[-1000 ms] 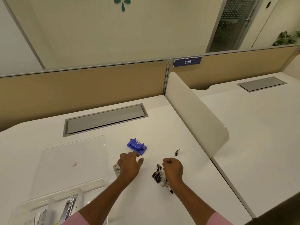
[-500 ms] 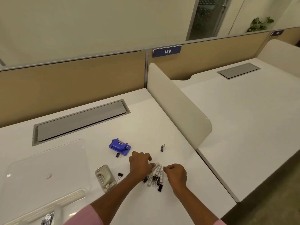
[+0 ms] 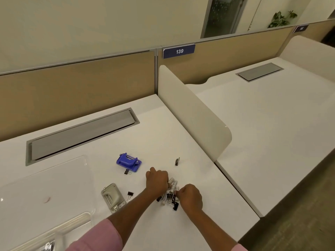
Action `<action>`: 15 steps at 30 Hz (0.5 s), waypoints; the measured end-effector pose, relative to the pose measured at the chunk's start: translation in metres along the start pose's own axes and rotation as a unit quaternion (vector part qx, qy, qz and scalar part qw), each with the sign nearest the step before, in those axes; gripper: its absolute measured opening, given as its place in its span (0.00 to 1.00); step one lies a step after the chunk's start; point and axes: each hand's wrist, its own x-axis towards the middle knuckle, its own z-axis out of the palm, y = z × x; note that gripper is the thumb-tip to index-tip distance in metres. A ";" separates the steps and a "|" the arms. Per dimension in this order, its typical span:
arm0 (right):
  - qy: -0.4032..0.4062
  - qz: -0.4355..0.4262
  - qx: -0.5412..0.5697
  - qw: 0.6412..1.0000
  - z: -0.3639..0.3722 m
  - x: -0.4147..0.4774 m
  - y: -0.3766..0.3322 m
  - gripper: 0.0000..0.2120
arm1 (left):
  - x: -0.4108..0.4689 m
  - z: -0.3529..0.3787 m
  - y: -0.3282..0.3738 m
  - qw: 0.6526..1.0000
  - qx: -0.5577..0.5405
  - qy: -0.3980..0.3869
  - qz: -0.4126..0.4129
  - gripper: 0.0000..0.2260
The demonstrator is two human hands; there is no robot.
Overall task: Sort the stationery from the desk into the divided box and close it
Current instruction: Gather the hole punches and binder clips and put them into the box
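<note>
Head view: left hand (image 3: 157,180) curls around white sticks (image 3: 173,183), right hand (image 3: 190,198) pinches binder clips (image 3: 175,205).

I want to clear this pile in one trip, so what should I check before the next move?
1. Left hand grips the white labelled sticks: ok.
2. Right hand has a hold in the heap of small black binder clips: cannot tell.
3. Clear plastic lid lies open: ok.
4. Free compartment in the clear divided box: cannot tell, mostly out of frame.
5. Strays gathered: not ok. A lone black clip, the blue plastic hole punch and the grey hole punch lie apart on the white desk.
</note>
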 end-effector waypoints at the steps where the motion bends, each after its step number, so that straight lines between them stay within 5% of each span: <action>1: 0.002 -0.008 -0.022 1.000 0.000 0.000 0.000 0.20 | 0.001 0.000 0.000 1.000 0.004 -0.002 0.003 0.13; 7: 0.017 -0.016 -0.074 0.997 -0.005 0.002 -0.004 0.19 | 0.003 -0.008 0.003 1.000 0.009 -0.025 0.014 0.10; 15: -0.050 -0.002 -0.017 0.999 -0.013 0.010 -0.007 0.15 | -0.020 -0.021 0.005 0.991 -0.126 -0.004 -0.044 0.10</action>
